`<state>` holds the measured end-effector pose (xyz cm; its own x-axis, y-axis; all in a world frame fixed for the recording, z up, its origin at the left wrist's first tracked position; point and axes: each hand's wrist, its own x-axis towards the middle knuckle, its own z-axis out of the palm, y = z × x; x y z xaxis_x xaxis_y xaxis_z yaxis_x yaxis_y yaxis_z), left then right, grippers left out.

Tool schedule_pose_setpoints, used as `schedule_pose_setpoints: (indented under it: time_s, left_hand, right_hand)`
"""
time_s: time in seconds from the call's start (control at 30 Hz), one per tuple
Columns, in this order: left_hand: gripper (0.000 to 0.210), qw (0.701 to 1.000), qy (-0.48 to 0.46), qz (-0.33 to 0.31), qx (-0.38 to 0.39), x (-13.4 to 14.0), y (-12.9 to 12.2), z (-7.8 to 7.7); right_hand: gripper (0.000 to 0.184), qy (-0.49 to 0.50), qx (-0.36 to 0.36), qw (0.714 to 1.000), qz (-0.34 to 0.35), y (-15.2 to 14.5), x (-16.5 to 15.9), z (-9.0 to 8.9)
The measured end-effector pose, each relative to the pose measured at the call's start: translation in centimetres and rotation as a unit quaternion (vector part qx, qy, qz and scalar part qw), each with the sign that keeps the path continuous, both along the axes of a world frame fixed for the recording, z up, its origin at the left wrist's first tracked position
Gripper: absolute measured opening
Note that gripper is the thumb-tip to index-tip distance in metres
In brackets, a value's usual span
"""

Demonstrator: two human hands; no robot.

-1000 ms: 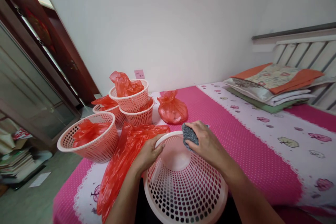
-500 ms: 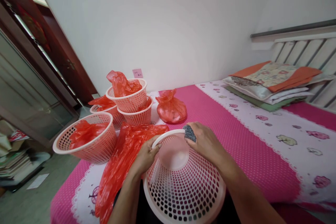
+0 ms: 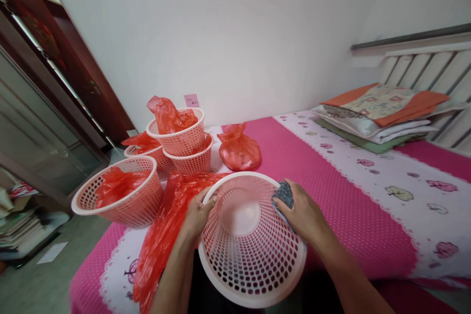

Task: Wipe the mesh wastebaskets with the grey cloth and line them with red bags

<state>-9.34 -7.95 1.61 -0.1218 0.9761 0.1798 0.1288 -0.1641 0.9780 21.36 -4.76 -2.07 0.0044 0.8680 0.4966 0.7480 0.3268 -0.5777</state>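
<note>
A pale pink plastic basket (image 3: 253, 265) with a perforated wall is tilted in front of me, its wide opening facing me. My left hand (image 3: 198, 212) grips its rim on the left, thumb on the inner side. My right hand (image 3: 303, 208) is closed round a grey cloth (image 3: 283, 196), pressed against the rim at the upper right. Part of the cloth hangs along the basket's outer side. Left of the basket, a crumpled red plastic bag (image 3: 162, 235) lies spread on the bed, partly behind my left forearm.
Several pink baskets with red bags, one a front basket (image 3: 147, 201), stand at the left, two stacked. A tied red bag (image 3: 240, 149) sits by the wall. Folded bedding (image 3: 386, 108) lies at the right on the pink bedspread (image 3: 331, 191). The bed's edge drops to the floor at left.
My right hand has slid with the cloth along the rim, rightward and down. The basket has shifted slightly left and tipped so more of its rim shows. My left hand keeps its hold.
</note>
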Motion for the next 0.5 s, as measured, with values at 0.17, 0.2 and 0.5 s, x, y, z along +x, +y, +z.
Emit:
schedule_pose_setpoints:
  time_s: [0.17, 0.2, 0.5]
  left_hand:
    - [0.048, 0.999, -0.033, 0.035, -0.003, -0.2, -0.7, -0.6]
    - [0.049, 0.998, -0.044, 0.049, -0.004, -0.1, -0.9, -0.7]
    - [0.05, 0.994, -0.038, 0.1, -0.009, 2.1, -2.8, -2.7]
  right_hand:
    - [0.056, 0.039, -0.023, 0.999, -0.014, -2.2, 1.1, -2.3]
    - [0.055, 0.045, -0.032, 0.998, -0.014, -2.5, 1.3, -2.7]
    - [0.059, 0.02, -0.006, 0.999, -0.045, -0.6, 3.2, 1.0]
